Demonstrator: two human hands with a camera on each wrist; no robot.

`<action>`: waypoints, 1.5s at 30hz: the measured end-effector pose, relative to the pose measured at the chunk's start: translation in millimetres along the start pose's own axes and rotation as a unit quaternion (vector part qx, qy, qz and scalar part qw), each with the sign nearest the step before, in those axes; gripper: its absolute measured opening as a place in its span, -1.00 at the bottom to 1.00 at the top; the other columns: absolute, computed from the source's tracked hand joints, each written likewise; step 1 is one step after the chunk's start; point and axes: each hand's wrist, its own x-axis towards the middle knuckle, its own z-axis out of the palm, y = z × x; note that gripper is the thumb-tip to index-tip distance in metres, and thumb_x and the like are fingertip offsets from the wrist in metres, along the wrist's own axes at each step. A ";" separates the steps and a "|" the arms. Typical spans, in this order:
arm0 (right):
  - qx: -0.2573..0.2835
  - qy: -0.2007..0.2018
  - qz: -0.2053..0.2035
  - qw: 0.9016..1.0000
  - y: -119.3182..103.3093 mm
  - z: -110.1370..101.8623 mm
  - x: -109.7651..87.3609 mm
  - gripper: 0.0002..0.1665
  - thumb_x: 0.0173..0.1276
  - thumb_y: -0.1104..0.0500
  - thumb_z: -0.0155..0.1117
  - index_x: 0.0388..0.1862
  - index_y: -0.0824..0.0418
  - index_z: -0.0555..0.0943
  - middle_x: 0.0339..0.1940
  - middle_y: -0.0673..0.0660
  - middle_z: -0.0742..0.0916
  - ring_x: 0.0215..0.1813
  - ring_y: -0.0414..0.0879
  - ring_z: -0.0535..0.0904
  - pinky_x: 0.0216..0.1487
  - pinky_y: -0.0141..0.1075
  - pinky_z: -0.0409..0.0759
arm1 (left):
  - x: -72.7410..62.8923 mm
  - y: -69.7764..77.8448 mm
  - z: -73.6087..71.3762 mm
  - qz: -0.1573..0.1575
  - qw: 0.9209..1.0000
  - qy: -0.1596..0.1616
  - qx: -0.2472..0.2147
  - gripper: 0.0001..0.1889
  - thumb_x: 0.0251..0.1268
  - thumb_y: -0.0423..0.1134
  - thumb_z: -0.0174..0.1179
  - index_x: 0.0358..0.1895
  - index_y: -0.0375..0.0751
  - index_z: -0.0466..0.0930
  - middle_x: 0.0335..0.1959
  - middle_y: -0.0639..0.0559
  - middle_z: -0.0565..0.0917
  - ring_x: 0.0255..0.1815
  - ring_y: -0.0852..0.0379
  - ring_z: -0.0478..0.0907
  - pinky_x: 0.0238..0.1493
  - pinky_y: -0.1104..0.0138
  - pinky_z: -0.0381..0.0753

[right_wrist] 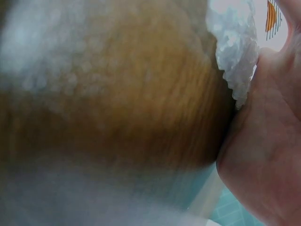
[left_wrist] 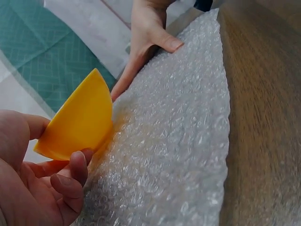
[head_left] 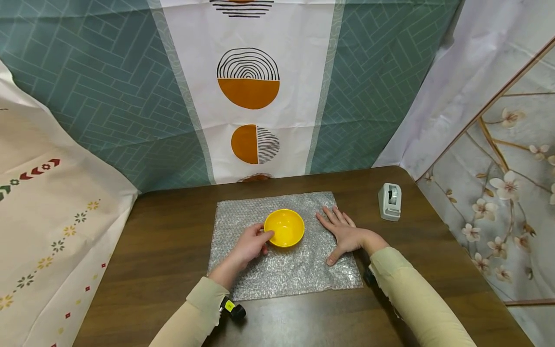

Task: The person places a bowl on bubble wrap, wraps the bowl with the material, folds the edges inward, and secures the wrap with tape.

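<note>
A sheet of bubble wrap [head_left: 295,272] lies flat on the brown table. On its middle stands a small yellow bowl [head_left: 286,227], upright, with nothing inside. My left hand [head_left: 251,245] pinches the bowl's left rim, thumb at the edge and fingers below the side. The left wrist view shows the bowl [left_wrist: 82,120] from the side, close over the wrap, with the left hand [left_wrist: 35,169] around its near edge. My right hand [head_left: 344,236] rests with spread fingers on the right edge of the bubble wrap; in the right wrist view only its palm side [right_wrist: 268,136] shows.
A white tape dispenser [head_left: 389,202] stands at the table's back right. The wooden table [head_left: 169,250] extends around the wrap on all sides. Patterned cloths hang behind the table [head_left: 130,96] and along both sides. A black wrist camera [head_left: 234,311] sits beneath the left sleeve.
</note>
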 end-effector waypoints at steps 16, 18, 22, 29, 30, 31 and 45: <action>0.006 0.003 -0.005 1.000 -1.5 -0.6 -1.5 0.86 -0.20 -0.58 0.65 0.83 0.04 -0.25 0.79 0.15 -0.38 0.73 0.23 -0.62 0.62 0.26 -0.50 | -0.5 -6.3 -1.5 -0.007 1.000 0.005 0.004 -0.44 0.58 -0.09 0.23 0.45 -0.39 0.47 -0.46 -0.07 0.61 -0.62 0.13 0.45 -0.62 0.38 0.33; 0.005 0.002 -0.003 1.000 -2.2 -1.4 -1.0 0.87 -0.20 -0.57 0.67 0.83 0.05 -0.25 0.79 0.15 -0.38 0.73 0.23 -0.62 0.62 0.26 -0.50 | -0.3 -5.0 -3.2 -0.011 1.000 0.003 0.014 -0.42 0.59 -0.07 0.22 0.47 -0.37 0.46 -0.40 -0.09 0.64 -0.60 0.12 0.48 -0.60 0.37 0.34; -0.003 -0.001 0.001 1.000 -2.5 -2.1 0.4 0.87 -0.19 -0.58 0.66 0.83 0.05 -0.26 0.78 0.15 -0.39 0.73 0.22 -0.63 0.62 0.24 -0.53 | -2.8 -1.7 -7.6 -0.006 0.999 0.008 0.045 -0.38 0.62 0.01 0.19 0.53 -0.31 0.41 -0.23 -0.09 0.68 -0.51 0.07 0.56 -0.50 0.34 0.41; 0.020 -0.004 -0.010 1.000 -8.8 -5.7 -4.2 0.84 -0.16 -0.52 0.68 0.83 0.10 -0.23 0.78 0.22 -0.37 0.72 0.30 -0.62 0.59 0.31 -0.54 | -10.0 1.1 -26.8 0.053 0.992 0.062 0.096 -0.44 0.66 -0.07 0.14 0.57 -0.22 0.41 -0.06 -0.10 0.68 -0.27 -0.06 0.62 -0.32 0.22 0.53; 0.020 -0.005 -0.011 1.000 -8.6 -5.4 -4.6 0.84 -0.16 -0.52 0.68 0.83 0.10 -0.24 0.78 0.22 -0.37 0.72 0.30 -0.62 0.59 0.32 -0.54 | -9.9 0.6 -31.1 0.067 0.989 0.072 0.108 -0.45 0.65 -0.11 0.15 0.56 -0.24 0.42 -0.05 -0.11 0.67 -0.21 -0.08 0.62 -0.27 0.18 0.57; 0.019 -0.005 -0.013 1.000 -8.2 -5.1 -4.5 0.84 -0.16 -0.52 0.68 0.83 0.09 -0.24 0.78 0.23 -0.37 0.72 0.31 -0.62 0.59 0.32 -0.54 | -9.6 0.3 -35.6 0.081 0.985 0.083 0.126 -0.45 0.64 -0.14 0.16 0.55 -0.26 0.42 -0.02 -0.14 0.66 -0.14 -0.10 0.63 -0.19 0.13 0.61; 0.046 0.015 -0.040 0.998 -5.1 -3.3 -6.1 0.81 -0.15 -0.52 0.68 0.83 0.07 -0.20 0.79 0.25 -0.33 0.71 0.34 -0.60 0.56 0.38 -0.53 | 5.0 -20.8 -65.6 0.142 0.894 -0.037 0.423 0.09 0.41 0.21 0.39 0.73 -0.34 0.02 0.77 -0.25 -0.05 0.77 -0.27 -0.21 0.66 -0.21 -0.10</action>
